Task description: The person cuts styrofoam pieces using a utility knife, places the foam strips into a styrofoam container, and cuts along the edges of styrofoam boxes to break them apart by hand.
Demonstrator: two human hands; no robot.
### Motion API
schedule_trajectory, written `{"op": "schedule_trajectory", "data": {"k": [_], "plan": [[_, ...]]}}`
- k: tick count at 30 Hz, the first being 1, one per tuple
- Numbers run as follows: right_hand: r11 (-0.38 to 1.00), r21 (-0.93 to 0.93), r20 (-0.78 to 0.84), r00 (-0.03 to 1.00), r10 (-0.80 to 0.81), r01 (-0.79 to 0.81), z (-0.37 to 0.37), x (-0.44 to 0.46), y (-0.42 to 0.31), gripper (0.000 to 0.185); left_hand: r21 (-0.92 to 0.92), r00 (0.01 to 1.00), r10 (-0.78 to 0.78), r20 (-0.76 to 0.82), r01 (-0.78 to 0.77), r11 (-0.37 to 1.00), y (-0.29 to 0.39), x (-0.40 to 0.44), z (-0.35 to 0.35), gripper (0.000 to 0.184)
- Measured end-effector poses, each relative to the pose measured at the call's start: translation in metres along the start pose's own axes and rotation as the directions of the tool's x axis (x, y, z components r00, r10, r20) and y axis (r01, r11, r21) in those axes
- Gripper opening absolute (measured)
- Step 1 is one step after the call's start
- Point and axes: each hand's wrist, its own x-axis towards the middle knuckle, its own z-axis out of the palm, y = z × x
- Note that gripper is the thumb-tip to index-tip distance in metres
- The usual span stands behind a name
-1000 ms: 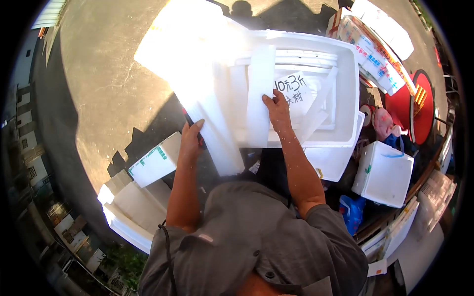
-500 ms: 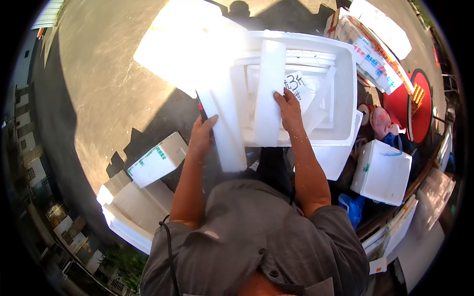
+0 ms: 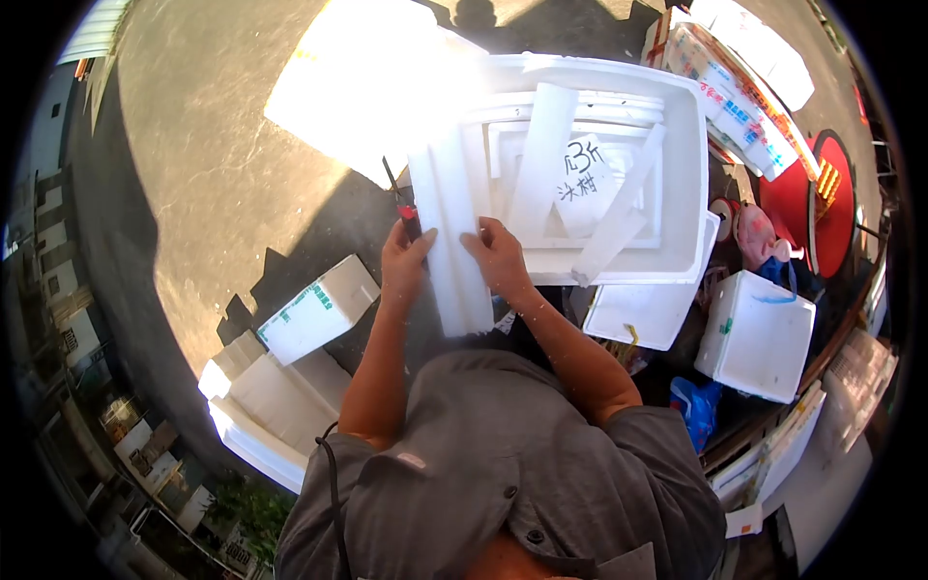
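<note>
- Lg white foam box (image 3: 689, 184): ahead of the body, loose foam pcs inside.
- Foam strip (image 3: 450, 222): btw the two hands, at box's L side; long axis runs fwd from near the torso, slight tilt, near end twd torso.
- R hand (image 3: 498, 256): thumb at strip's R edge; fingers partly hidden, can't tell if clamped. About as near as L.
- L hand (image 3: 404, 263): thumb at strip's L edge, fingers wrapped on red-handled tool (image 3: 410, 222), blade pointing fwd.
</note>
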Motion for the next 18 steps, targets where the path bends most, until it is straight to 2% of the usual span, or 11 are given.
{"op": "schedule_trajectory", "data": {"k": [2,5,9,12,15,18], "plan": [[0.992,-0.127,-0.121,0.993,0.008,-0.024,0.005,-0.003,0.002,0.04,0.097,0.998,0.012,-0.054,-0.006,0.995,-0.004,-0.004,-0.006,0.027],[0.992,-0.125,-0.151,0.987,-0.046,0.027,-0.002,0.012,0.034,0.042,0.151,0.998,-0.008,-0.064,0.018,0.988,-0.009,0.0,-0.009,0.021],[0.999,-0.049,-0.207,0.978,-0.005,-0.006,-0.001,0.016,0.037,0.041,0.08,0.998,-0.035,-0.044,0.038,0.996,-0.015,0.012,-0.015,0.02],[0.999,-0.046,-0.319,0.947,-0.037,0.024,0.001,0.02,0.049,0.039,0.051,0.998,-0.031,-0.047,0.033,0.998,-0.015,0.018,-0.015,0.018],[0.996,0.084,-0.4,0.916,0.029,0.005,-0.006,0.025,0.064,0.039,0.015,0.997,-0.07,-0.039,0.071,0.997,-0.012,0.022,-0.02,0.016],[0.996,0.02,-0.251,0.964,0.087,-0.085,-0.025,0.039,0.07,0.037,-0.004,0.994,-0.101,-0.045,0.101,0.995,-0.011,0.025,-0.031,0.018]]}}
